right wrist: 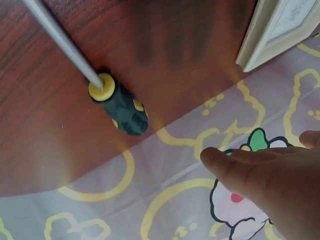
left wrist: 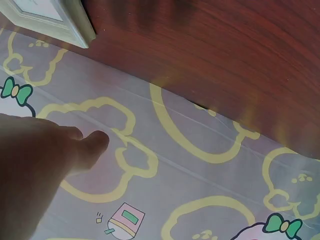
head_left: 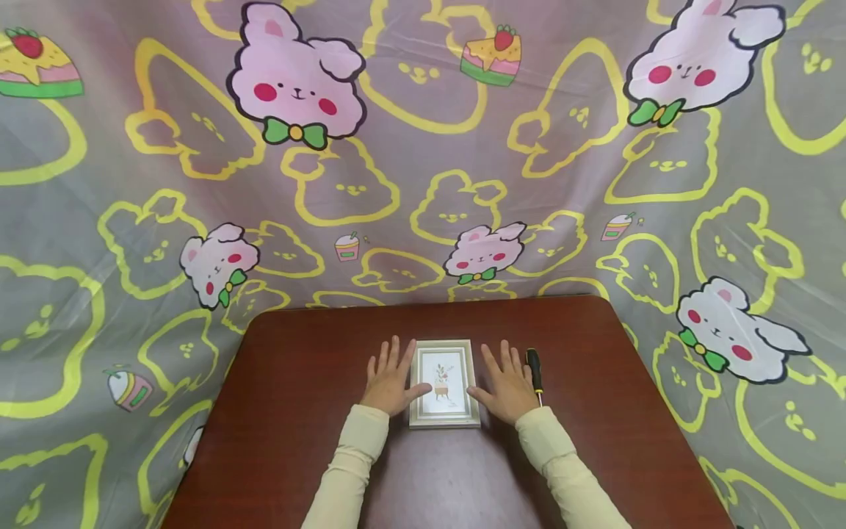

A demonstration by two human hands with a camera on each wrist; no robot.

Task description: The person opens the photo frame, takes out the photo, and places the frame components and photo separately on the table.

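Observation:
A cream picture frame [head_left: 456,371] with a small potted-plant drawing lies on the table between the two hands. On its left is my left hand [head_left: 388,386], fingers straight and spread, its thumb overlapping the frame's left side in the head view. Opposite it, my right hand [head_left: 510,388] has its fingers spread too, thumb tip at the frame's right edge. Just right of that hand lies a screwdriver [head_left: 534,371] with a black and yellow handle, its shaft partly hidden by the hand. The right wrist view shows the handle [right wrist: 122,110] and metal shaft clearly. Neither hand grips anything.
The reddish-brown wooden table [head_left: 297,441] has rounded far corners. A grey curtain [head_left: 410,147] printed with yellow outlines and white rabbits hangs behind it and along both sides.

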